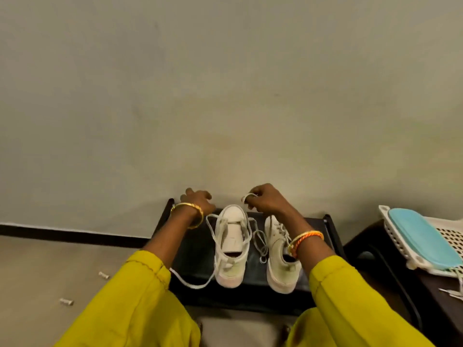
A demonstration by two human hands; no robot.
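A low black bench (193, 249) stands against a bare beige wall (225, 96), a pair of white canvas sneakers (231, 249) mid-top, the right hand (263, 200) pinching a white lace (246, 196) above its far edge, the left hand (198, 200) curled at its far left corner, its hold unclear.

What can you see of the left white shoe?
White low-top sneaker, canvas-like, pale pinkish sole, upright on the black bench, toe toward the wall, heel nearest the camera. Tongue exposed; its white lace hangs loose, one end trailing left. The right hand pinches a lace loop above the toe; the left hand is by the toe, grip unclear.
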